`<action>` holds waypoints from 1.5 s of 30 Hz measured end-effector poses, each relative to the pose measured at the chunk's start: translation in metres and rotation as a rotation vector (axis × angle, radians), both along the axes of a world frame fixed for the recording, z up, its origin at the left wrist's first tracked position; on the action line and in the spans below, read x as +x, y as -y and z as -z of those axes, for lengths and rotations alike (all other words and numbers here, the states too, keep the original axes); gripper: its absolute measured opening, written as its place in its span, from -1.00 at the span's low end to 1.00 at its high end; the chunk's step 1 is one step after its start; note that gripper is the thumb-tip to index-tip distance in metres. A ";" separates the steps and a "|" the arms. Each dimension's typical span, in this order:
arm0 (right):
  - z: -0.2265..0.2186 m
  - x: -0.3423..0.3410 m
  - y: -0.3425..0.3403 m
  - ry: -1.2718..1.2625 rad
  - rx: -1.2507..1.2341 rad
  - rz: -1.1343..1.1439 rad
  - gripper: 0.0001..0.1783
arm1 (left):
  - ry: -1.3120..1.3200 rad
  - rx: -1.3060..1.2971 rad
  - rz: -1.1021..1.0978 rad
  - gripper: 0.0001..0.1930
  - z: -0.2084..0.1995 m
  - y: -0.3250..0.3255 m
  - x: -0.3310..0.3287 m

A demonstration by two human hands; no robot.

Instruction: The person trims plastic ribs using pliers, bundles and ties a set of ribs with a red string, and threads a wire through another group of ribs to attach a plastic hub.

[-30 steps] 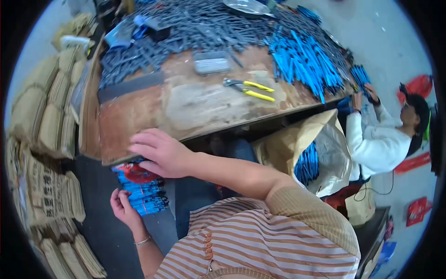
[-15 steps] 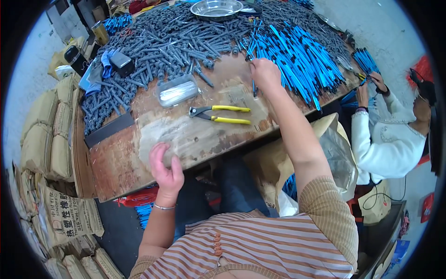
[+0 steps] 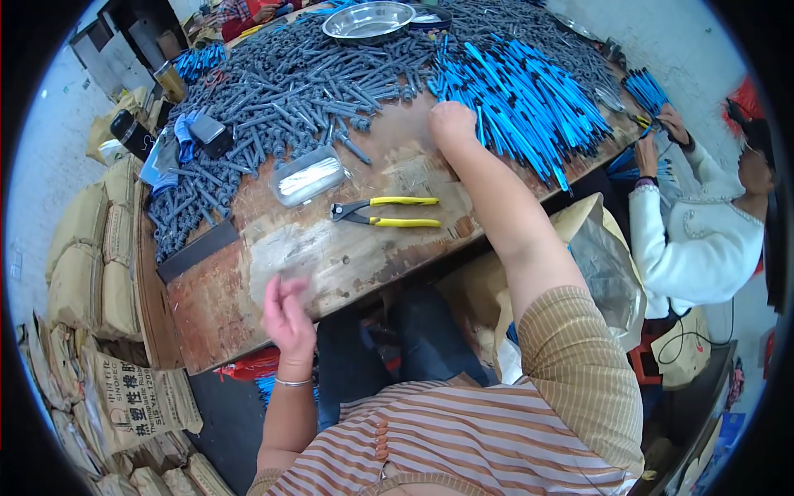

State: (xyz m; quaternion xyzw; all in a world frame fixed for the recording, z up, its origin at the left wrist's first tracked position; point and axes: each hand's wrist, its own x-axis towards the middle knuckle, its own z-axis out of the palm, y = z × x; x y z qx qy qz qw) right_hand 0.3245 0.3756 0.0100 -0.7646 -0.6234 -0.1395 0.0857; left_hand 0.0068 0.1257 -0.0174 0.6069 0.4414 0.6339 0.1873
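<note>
Over the table's near edge, my left hand (image 3: 289, 321) hovers with its fingers apart and slightly blurred; I see nothing in it. My right hand (image 3: 453, 125) is curled closed at the left edge of the pile of bright blue sticks with black ends (image 3: 529, 107). Whatever its fingers may hold is hidden behind the hand. Between my hands lie end-cutting pliers (image 3: 382, 212) with yellow handles, their jaws to the left. Just beyond the pliers sits a clear plastic box (image 3: 308, 176) holding thin pale pieces.
Grey plastic anchor-like parts (image 3: 298, 91) cover the table's far side around a steel bowl (image 3: 368, 21). A dark bar (image 3: 197, 251) lies at the left edge. Stacked paper sacks (image 3: 78, 281) stand left. On the right, a co-worker in a white jacket (image 3: 695, 240) handles blue sticks.
My right hand has shifted slightly left and away from me, and the dark piece showing below it is out of sight. My left hand's fingers have moved a little.
</note>
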 end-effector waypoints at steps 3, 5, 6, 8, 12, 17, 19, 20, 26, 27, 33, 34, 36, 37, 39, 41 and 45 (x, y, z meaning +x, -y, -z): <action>-0.013 -0.005 0.021 0.109 0.066 -0.155 -0.84 | -0.008 -0.766 -0.138 -0.68 -0.036 0.017 -0.028; -0.046 -0.028 0.047 0.054 0.183 -0.198 -0.87 | -0.014 -0.664 -0.172 -0.68 -0.038 0.015 -0.044; -0.064 -0.040 0.061 -0.001 0.297 -0.241 -0.90 | -0.019 -0.566 -0.205 -0.67 -0.038 0.010 -0.049; -0.085 -0.056 0.077 0.011 0.387 -0.281 -0.93 | -0.021 -0.462 -0.225 -0.66 -0.048 -0.002 -0.038; -0.130 -0.086 0.112 -0.044 0.628 -0.582 -0.91 | 0.119 -0.037 -0.113 -0.72 -0.078 -0.018 -0.006; -0.167 -0.119 0.173 -0.947 0.242 -1.022 -0.86 | 0.792 -0.469 0.443 -0.71 -0.086 -0.042 -0.039; -0.152 -0.126 0.193 -1.332 -0.253 -1.003 -0.83 | 0.889 -0.501 0.545 -0.71 -0.093 -0.053 -0.030; -0.136 -0.124 0.199 -1.385 -0.303 -0.953 -0.83 | 0.976 -0.472 0.770 -0.73 -0.102 -0.058 -0.010; -0.091 -0.126 0.215 -0.893 0.023 -0.855 -0.81 | 0.789 -0.318 0.856 -0.77 -0.094 -0.054 0.014; -0.086 -0.125 0.216 -0.786 0.103 -0.877 -0.81 | 0.781 -0.328 0.817 -0.77 -0.094 -0.052 0.019; -0.070 -0.112 0.218 -0.949 0.039 -0.798 -0.83 | 0.783 -0.329 0.864 -0.78 -0.090 -0.050 0.037; -0.069 -0.111 0.221 -0.905 0.063 -0.775 -0.82 | 0.782 -0.338 0.883 -0.78 -0.089 -0.049 0.043; -0.067 -0.109 0.224 -0.818 0.106 -0.732 -0.82 | 0.927 -0.345 0.767 -0.78 -0.090 -0.047 0.055; -0.062 -0.109 0.226 -0.816 0.111 -0.717 -0.82 | 0.998 -0.348 0.704 -0.79 -0.089 -0.047 0.060; -0.050 -0.115 0.229 -0.992 -0.009 -0.670 -0.80 | 1.023 -0.401 0.818 -0.78 -0.087 -0.048 0.054; -0.042 -0.110 0.229 -1.074 -0.075 -0.637 -0.79 | 1.082 -0.505 1.040 -0.78 -0.079 -0.051 0.046; -0.036 -0.071 0.206 -0.929 -0.142 -0.790 -0.77 | 1.038 -0.710 0.716 -0.79 -0.059 -0.048 0.026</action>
